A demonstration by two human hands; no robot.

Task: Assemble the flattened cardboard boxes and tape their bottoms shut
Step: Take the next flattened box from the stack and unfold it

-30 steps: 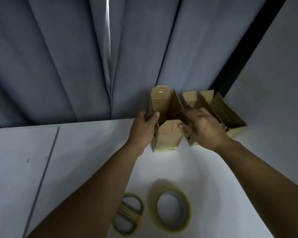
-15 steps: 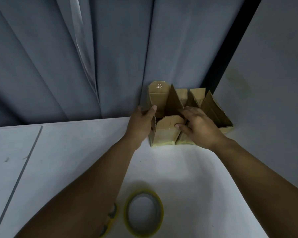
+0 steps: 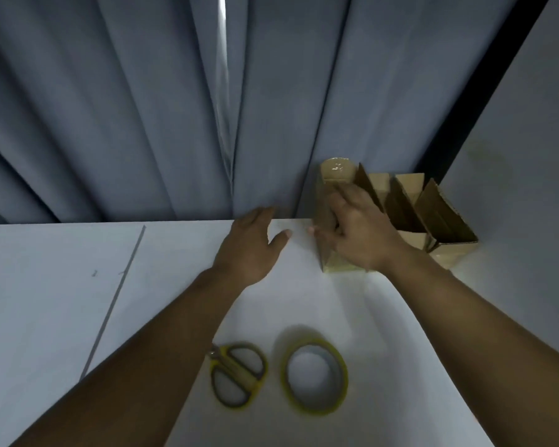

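Cardboard box (image 3: pixel 338 171) beneath right hand (image 3: pixel 359 233); left hand (image 3: pixel 249 246) just left, apart.

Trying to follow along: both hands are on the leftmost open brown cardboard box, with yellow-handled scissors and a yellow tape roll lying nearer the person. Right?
Not both: the head view shows only the right hand on the open brown cardboard box; the left hand is apart from it, open above the white table. The rest holds.

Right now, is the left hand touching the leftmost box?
No, the left hand hovers open over the table, clear of the leftmost box; only the right hand grips it.
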